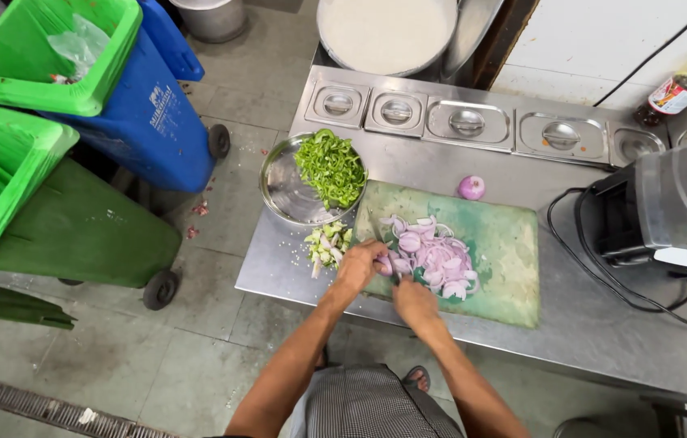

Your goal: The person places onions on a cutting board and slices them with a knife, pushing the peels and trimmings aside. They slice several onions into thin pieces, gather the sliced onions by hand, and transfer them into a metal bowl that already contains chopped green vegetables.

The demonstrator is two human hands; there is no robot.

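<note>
A heap of sliced red onion (433, 255) lies on the left half of a worn green cutting board (498, 259), which sits on a steel counter (587, 324). At the heap's 8 o'clock edge both hands meet. The left hand (357, 266) is curled with its fingertips on a piece of onion at the board's left edge; the right hand (415, 302), just at the left hand's 4 o'clock, is closed as if round a handle, though what it grips is too hidden to tell (a dark sliver shows between the hands, nothing more).

At 9 o'clock from the heap, off the board, sits a small pile of pale green trimmings (326, 246). At 10 o'clock is a round steel plate (283, 195) carrying sliced green chillies (331, 168). At 1 o'clock from the heap, just beyond the board, rests a peeled onion (471, 187).

Along the counter's far edge, at 12 o'clock, runs a row of lidded steel containers (468, 122), with a large pot of white batter (386, 32) behind them. At 3 o'clock stands a grey and black appliance (668, 211) with a black cable (571, 259) looping over the counter. Far off at 9 o'clock stand green bins (43, 57) and a blue wheeled bin (157, 122).
</note>
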